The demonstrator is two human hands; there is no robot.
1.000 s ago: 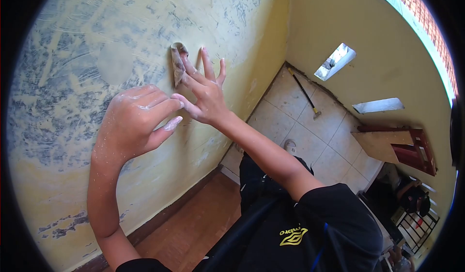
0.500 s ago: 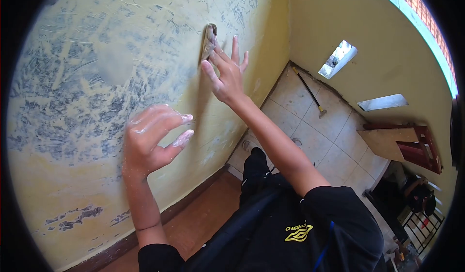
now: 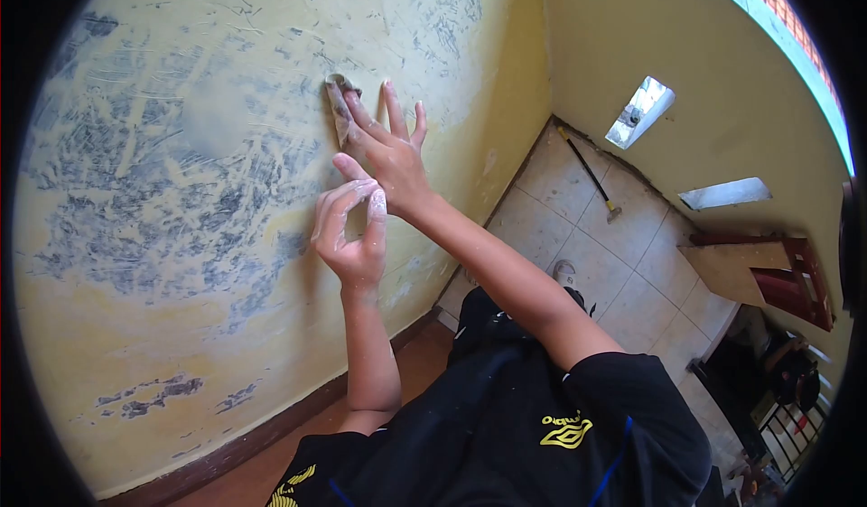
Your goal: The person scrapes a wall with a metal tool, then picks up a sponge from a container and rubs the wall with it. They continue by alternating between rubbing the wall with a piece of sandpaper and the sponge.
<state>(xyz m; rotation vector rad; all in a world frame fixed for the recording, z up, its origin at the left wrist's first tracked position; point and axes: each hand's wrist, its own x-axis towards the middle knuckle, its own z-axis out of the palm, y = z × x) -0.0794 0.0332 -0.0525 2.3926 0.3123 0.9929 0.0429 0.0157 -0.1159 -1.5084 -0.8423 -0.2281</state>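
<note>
Beneath the fingers of my right hand, a small folded, greyish sheet is pressed against the patchy wall. My right index and middle fingers lie on the sheet, while the other fingers spread upward. Below it, close to my right wrist, is my left hand. Its fingers curl round to meet the thumb tip in a ring, and nothing shows between them. White powder coats the fingers of both hands. Grey scuffs and pale filler cover much of the wall.
A long-handled tool lies on the tiled floor along the adjoining wall, which has two slots. A wooden piece with a red frame leans at the right. Dark items and a metal rack are at lower right.
My right hand has moved left and slightly down the wall with the sheet. My left hand has moved right, towards my right wrist, and its fingers and thumb have closed together.
</note>
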